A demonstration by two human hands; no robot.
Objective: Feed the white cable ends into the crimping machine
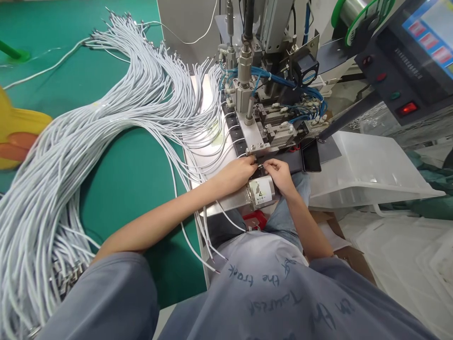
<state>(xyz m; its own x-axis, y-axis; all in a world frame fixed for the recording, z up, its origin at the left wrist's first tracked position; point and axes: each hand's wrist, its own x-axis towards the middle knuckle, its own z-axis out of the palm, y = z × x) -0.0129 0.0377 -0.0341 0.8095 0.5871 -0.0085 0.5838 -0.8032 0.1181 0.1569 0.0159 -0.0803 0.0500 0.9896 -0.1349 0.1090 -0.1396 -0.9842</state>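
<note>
Just below the machine head, my left hand (244,171) is closed, its fingers curled at the front end of the black fixture (238,134). What lies inside those fingers is hidden. Facing it, my right hand (279,174) pinches a small silvery piece (261,165) between thumb and fingers, in the narrow gap between both hands. Its exact kind is too small to tell. White cables (208,153) run from the left into the fixture, side by side, and several pass beneath my left forearm. A labelled clear-wrapped block (262,191) sits right below the hands.
Metal press head (244,101) and blue air hoses stand over the fixture. A large bundle of white cables (116,106) covers much of the green mat (109,174). At right are a black phone (311,156), a control panel (406,71), a wire spool (356,14) and a translucent bin (375,165).
</note>
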